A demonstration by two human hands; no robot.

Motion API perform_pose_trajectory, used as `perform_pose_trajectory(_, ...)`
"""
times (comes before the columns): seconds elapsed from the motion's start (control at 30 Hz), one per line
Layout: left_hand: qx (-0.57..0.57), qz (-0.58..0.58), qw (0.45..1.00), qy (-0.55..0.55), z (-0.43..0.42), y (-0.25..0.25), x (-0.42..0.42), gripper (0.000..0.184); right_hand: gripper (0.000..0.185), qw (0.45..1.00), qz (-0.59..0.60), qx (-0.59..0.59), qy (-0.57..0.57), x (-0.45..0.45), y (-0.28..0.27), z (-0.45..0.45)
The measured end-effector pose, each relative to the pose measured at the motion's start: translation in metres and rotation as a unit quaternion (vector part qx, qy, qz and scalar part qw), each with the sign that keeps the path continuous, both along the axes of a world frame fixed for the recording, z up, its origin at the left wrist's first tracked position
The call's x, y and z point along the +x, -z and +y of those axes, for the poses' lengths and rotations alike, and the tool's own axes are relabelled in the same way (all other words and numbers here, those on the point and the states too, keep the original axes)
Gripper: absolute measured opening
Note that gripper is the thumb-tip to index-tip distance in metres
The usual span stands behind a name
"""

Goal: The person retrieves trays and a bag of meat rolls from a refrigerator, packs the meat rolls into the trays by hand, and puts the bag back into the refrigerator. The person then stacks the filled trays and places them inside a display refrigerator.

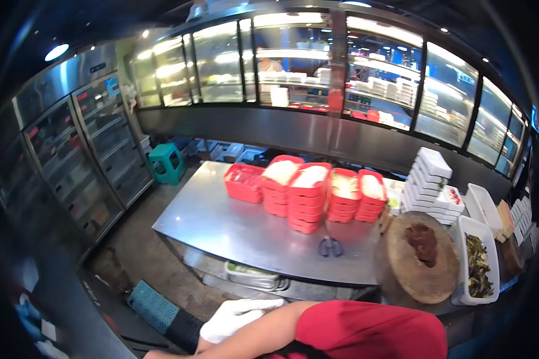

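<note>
At the bottom edge, what looks like my left hand (pixel 239 320) wears a white glove. It lies beside my other forearm, fingers pointing right, one stretched out, and seems to hold nothing. My bare right forearm (pixel 263 332) comes out of a red sleeve (pixel 365 329) and crosses to the lower left. The right hand (pixel 161 355) is almost wholly cut off by the frame edge. Beyond my arms stands a steel table (pixel 221 230), with dark-handled scissors (pixel 330 246) lying near its front edge. No hand touches them.
Stacked red trays (pixel 308 206) of food stand along the table. To the right are white trays (pixel 425 173), a round chopping block (pixel 419 281) with dark meat (pixel 422 242) and a white tub (pixel 492 263). A green stool (pixel 166 163) and glass-door fridges (pixel 111 131) are at left.
</note>
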State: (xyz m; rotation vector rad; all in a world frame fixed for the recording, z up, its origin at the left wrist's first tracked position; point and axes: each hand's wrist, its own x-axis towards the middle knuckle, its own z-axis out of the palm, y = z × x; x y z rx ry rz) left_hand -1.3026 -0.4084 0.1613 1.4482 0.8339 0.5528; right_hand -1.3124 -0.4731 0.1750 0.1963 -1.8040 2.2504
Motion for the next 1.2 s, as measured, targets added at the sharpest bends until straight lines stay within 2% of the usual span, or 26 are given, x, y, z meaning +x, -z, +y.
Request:
perform_pose_trajectory(0.03,-0.009,-0.003,1.000,-0.009,0.010,0.028,-0.025,0.037,0.010,0.999,0.002,0.028,0.044,-0.018,0.014,0.024)
perform_pose_trajectory(0.1,0.004,-0.030,0.998,-0.061,0.034,0.079,-0.072,0.037,0.016,0.995,-0.027,-0.035,0.089,-0.047,0.029,0.072)
perform_pose_trajectory(0.17,0.006,-0.050,0.992,-0.117,0.054,0.127,-0.119,0.037,0.013,0.982,-0.136,-0.081,0.101,-0.049,0.014,0.128)
perform_pose_trajectory(0.23,0.022,-0.064,0.982,-0.178,0.088,0.167,-0.166,0.037,0.016,0.972,-0.120,-0.112,0.170,-0.062,0.051,0.180)
perform_pose_trajectory(0.27,0.042,-0.070,0.975,-0.208,0.123,0.179,-0.192,0.037,0.016,0.968,-0.131,-0.049,0.208,-0.065,0.075,0.211)
perform_pose_trajectory(0.3,0.066,-0.072,0.967,-0.234,0.112,0.224,-0.236,0.037,0.017,0.959,-0.136,0.015,0.247,-0.069,0.102,0.243)
perform_pose_trajectory(0.33,-0.131,0.095,0.962,-0.218,0.135,0.182,-0.260,0.035,0.019,0.941,-0.157,0.030,0.299,-0.074,0.138,0.274)
perform_pose_trajectory(0.37,-0.084,0.063,0.947,-0.305,0.143,0.170,-0.286,0.034,0.020,0.917,-0.175,0.046,0.355,-0.079,0.166,0.306)
perform_pose_trajectory(0.4,-0.122,0.103,0.919,-0.361,0.150,0.185,-0.330,0.036,0.020,0.879,-0.219,0.111,0.409,-0.084,0.176,0.336)
perform_pose_trajectory(0.43,-0.096,0.185,0.888,-0.410,0.152,0.202,-0.371,0.038,0.023,0.831,-0.268,0.163,0.459,-0.090,0.186,0.353)
perform_pose_trajectory(0.5,-0.057,0.236,0.846,-0.475,0.149,0.220,-0.445,0.039,0.030,0.784,-0.287,0.211,0.508,-0.113,0.179,0.392)
perform_pose_trajectory(0.6,-0.140,0.117,0.811,-0.556,0.148,0.235,-0.514,0.031,0.040,0.771,-0.314,0.260,0.489,-0.159,0.174,0.451)
perform_pose_trajectory(0.67,-0.210,0.156,0.789,-0.556,0.145,0.255,-0.548,0.026,0.045,0.741,-0.356,0.323,0.468,-0.194,0.185,0.492)
perform_pose_trajectory(0.7,-0.355,0.096,0.739,-0.564,0.150,0.271,-0.559,0.033,0.045,0.737,-0.353,0.322,0.478,-0.210,0.190,0.509)
perform_pose_trajectory(0.73,-0.347,0.099,0.746,-0.559,0.170,0.285,-0.587,0.033,0.042,0.716,-0.358,0.359,0.480,-0.223,0.198,0.525)
perform_pose_trajectory(0.8,-0.194,0.234,0.858,-0.414,0.221,0.324,-0.636,0.023,0.040,0.683,-0.355,0.391,0.505,-0.239,0.218,0.549)
perform_pose_trajectory(0.83,-0.113,0.295,0.889,-0.331,0.244,0.345,-0.659,0.022,0.039,0.638,-0.392,0.420,0.512,-0.242,0.219,0.559)
perform_pose_trajectory(0.9,0.058,0.407,0.899,-0.151,0.296,0.364,-0.714,0.029,0.037,0.574,-0.472,0.435,0.508,-0.252,0.226,0.573)
perform_pose_trajectory(0.93,0.141,0.448,0.881,-0.058,0.319,0.366,-0.733,0.036,0.037,0.553,-0.520,0.427,0.492,-0.258,0.230,0.575)
perform_pose_trajectory(0.97,0.069,0.428,0.888,-0.155,0.364,0.328,-0.735,0.042,0.037,0.549,-0.527,0.423,0.492,-0.266,0.230,0.579)
perform_pose_trajectory(1.0,0.074,0.514,0.848,-0.108,0.416,0.289,-0.739,0.042,0.037,0.566,-0.509,0.361,0.539,-0.270,0.226,0.580)
perform_pose_trajectory(1.03,0.067,0.535,0.837,-0.094,0.467,0.275,-0.750,0.048,0.036,0.577,-0.487,0.295,0.586,-0.277,0.218,0.583)
perform_pose_trajectory(1.07,0.126,0.536,0.827,-0.109,0.512,0.237,-0.748,0.049,0.031,0.594,-0.426,0.209,0.650,-0.284,0.205,0.589)
perform_pose_trajectory(1.1,0.182,0.500,0.836,-0.137,0.557,0.223,-0.754,0.048,0.031,0.586,-0.430,0.206,0.655,-0.288,0.192,0.597)
perform_pose_trajectory(1.17,0.283,0.324,0.880,-0.201,0.651,0.188,-0.749,0.046,0.023,0.513,-0.345,0.131,0.775,-0.288,0.163,0.621)
perform_pose_trajectory(1.2,0.285,0.269,0.896,-0.210,0.693,0.144,-0.730,0.045,0.020,0.487,-0.297,0.118,0.813,-0.282,0.141,0.635)
